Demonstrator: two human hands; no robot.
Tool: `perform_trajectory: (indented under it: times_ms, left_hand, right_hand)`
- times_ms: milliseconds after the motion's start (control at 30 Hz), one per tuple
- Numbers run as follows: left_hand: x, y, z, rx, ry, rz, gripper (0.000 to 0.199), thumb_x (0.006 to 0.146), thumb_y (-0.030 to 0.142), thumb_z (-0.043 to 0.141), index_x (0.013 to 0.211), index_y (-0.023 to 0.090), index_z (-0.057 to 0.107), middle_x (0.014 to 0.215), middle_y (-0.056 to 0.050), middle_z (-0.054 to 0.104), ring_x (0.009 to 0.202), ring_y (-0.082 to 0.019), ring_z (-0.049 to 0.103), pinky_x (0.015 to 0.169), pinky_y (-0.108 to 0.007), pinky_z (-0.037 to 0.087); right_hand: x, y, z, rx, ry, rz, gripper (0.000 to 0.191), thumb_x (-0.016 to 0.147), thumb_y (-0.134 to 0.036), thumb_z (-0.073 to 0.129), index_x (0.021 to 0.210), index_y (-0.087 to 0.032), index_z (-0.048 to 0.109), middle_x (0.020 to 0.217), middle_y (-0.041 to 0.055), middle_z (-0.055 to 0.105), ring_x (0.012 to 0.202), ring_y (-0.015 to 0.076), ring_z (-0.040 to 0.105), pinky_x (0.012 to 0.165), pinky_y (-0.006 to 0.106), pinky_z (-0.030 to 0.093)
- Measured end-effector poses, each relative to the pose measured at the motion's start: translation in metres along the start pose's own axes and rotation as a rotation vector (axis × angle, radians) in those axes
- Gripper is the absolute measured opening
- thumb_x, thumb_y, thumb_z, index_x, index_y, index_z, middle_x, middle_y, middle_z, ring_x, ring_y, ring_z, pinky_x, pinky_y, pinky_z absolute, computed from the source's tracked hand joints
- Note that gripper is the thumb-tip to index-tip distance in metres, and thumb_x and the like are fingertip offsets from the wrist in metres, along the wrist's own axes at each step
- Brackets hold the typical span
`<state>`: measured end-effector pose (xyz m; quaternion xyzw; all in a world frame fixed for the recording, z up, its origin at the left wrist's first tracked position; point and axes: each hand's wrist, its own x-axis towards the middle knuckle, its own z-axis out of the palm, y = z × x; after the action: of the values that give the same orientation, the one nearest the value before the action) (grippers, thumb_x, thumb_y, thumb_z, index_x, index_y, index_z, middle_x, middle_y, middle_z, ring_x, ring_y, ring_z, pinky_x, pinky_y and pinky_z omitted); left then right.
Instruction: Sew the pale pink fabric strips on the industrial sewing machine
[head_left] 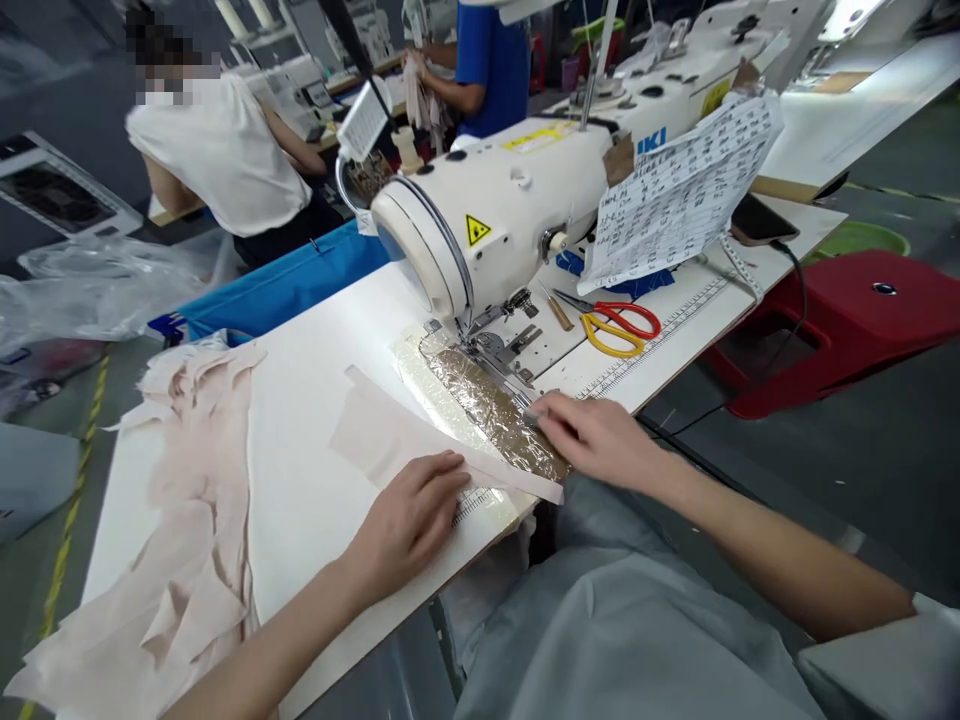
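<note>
My left hand (411, 520) lies on the table's near side, fingers stretched over a pale pink fabric piece (390, 435) and pressing on it. The strip-like end of this piece reaches right, past the table's front edge. My right hand (592, 435) is closed in a pinch beside the metal guide of a white sewing machine (495, 210); what its fingertips hold is too small to make out. Between the hands and the needle lies a brown plate covered in shiny clear film (495, 410). The needle area is partly hidden by the machine head.
A pile of pale pink fabric pieces (199, 480) covers the table's left side. Red-and-yellow-handled scissors (619, 325), a handwritten paper sheet (679, 195) and a phone (761, 220) are at the right. A red stool (862, 310) stands beyond. Two people work behind.
</note>
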<state>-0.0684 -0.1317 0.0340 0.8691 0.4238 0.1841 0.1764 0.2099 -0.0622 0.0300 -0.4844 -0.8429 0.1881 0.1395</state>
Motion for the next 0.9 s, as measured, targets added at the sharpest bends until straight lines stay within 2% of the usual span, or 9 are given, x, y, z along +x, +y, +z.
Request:
perform_trajectory:
  times_ms: [133, 233, 300, 433, 567, 633, 733, 833, 900]
  left_hand:
    - [0.015, -0.012, -0.027, -0.193, 0.002, -0.273, 0.032, 0.100, 0.030, 0.036, 0.113, 0.021, 0.064, 0.113, -0.010, 0.066, 0.103, -0.019, 0.065, 0.084, -0.032, 0.057]
    - [0.024, -0.028, -0.040, -0.100, 0.032, -0.429, 0.029, 0.096, 0.030, 0.040, 0.110, 0.020, 0.064, 0.111, -0.009, 0.064, 0.098, -0.018, 0.064, 0.080, -0.030, 0.055]
    - [0.027, -0.045, -0.044, -0.002, 0.127, -0.614, 0.026, 0.093, 0.028, 0.043, 0.110, 0.018, 0.061, 0.113, -0.009, 0.061, 0.103, -0.019, 0.060, 0.087, -0.032, 0.052]
    - [0.034, -0.085, -0.045, 0.133, 0.364, -0.885, 0.028, 0.084, 0.033, 0.056, 0.104, 0.015, 0.056, 0.120, -0.016, 0.054, 0.123, -0.032, 0.044, 0.095, -0.046, 0.044]
    - [0.044, -0.102, -0.038, 0.082, 0.507, -0.969, 0.024, 0.078, 0.040, 0.061, 0.075, 0.020, 0.048, 0.099, -0.011, 0.055, 0.112, -0.032, 0.047, 0.087, -0.042, 0.044]
    - [0.046, -0.094, -0.031, -0.002, 0.544, -0.914, 0.031, 0.083, 0.046, 0.053, 0.071, 0.022, 0.041, 0.082, -0.005, 0.051, 0.093, -0.025, 0.052, 0.077, -0.035, 0.044]
    - [0.045, -0.064, -0.018, -0.140, 0.556, -0.799, 0.038, 0.087, 0.059, 0.042, 0.075, 0.022, 0.037, 0.066, 0.003, 0.039, 0.065, -0.015, 0.046, 0.062, -0.027, 0.040]
    - [0.043, -0.021, -0.004, -0.276, 0.474, -0.716, 0.048, 0.083, 0.071, 0.042, 0.084, 0.022, 0.043, 0.057, 0.007, 0.035, 0.050, -0.012, 0.037, 0.050, -0.024, 0.033]
    - [0.042, 0.007, 0.002, -0.472, 0.375, -0.670, 0.050, 0.084, 0.071, 0.045, 0.088, 0.021, 0.047, 0.054, 0.008, 0.036, 0.046, -0.010, 0.033, 0.047, -0.023, 0.029]
  right_hand:
    - [0.048, 0.029, -0.025, -0.104, 0.086, 0.135, 0.029, 0.094, -0.025, 0.039, 0.108, -0.015, 0.062, 0.080, 0.0103, 0.072, 0.067, 0.0235, 0.064, 0.051, 0.028, 0.031]
    - [0.078, 0.040, -0.033, -0.149, 0.202, 0.223, 0.035, 0.092, -0.024, 0.040, 0.114, -0.007, 0.061, 0.089, 0.0226, 0.072, 0.074, 0.0329, 0.066, 0.053, 0.031, 0.031]
    - [0.086, 0.041, -0.031, -0.145, 0.258, 0.247, 0.043, 0.093, -0.027, 0.037, 0.122, -0.002, 0.057, 0.084, 0.0255, 0.070, 0.069, 0.0354, 0.065, 0.053, 0.034, 0.032]
    - [0.076, 0.026, -0.013, -0.014, 0.207, 0.117, 0.046, 0.096, -0.032, 0.031, 0.125, -0.008, 0.058, 0.069, 0.0128, 0.069, 0.047, 0.0231, 0.056, 0.045, 0.031, 0.034]
    - [0.057, 0.005, 0.005, 0.166, 0.151, -0.045, 0.042, 0.095, -0.033, 0.034, 0.119, -0.017, 0.064, 0.081, 0.0080, 0.073, 0.056, 0.0201, 0.062, 0.048, 0.028, 0.039]
    - [0.053, -0.004, 0.010, 0.276, 0.141, -0.097, 0.041, 0.095, -0.038, 0.036, 0.118, -0.018, 0.065, 0.088, 0.0080, 0.074, 0.066, 0.0213, 0.066, 0.054, 0.030, 0.044]
    - [0.057, -0.016, 0.015, 0.466, 0.124, -0.151, 0.044, 0.097, -0.046, 0.038, 0.122, -0.019, 0.062, 0.105, 0.0092, 0.074, 0.080, 0.0221, 0.069, 0.065, 0.032, 0.052]
    - [0.064, -0.030, 0.020, 0.638, 0.125, -0.197, 0.048, 0.098, -0.051, 0.040, 0.130, -0.020, 0.058, 0.115, 0.0096, 0.071, 0.094, 0.0226, 0.069, 0.073, 0.032, 0.055]
    - [0.065, -0.041, 0.022, 0.727, 0.127, -0.242, 0.046, 0.098, -0.052, 0.040, 0.122, -0.020, 0.063, 0.105, 0.0074, 0.074, 0.090, 0.0216, 0.070, 0.071, 0.031, 0.055]
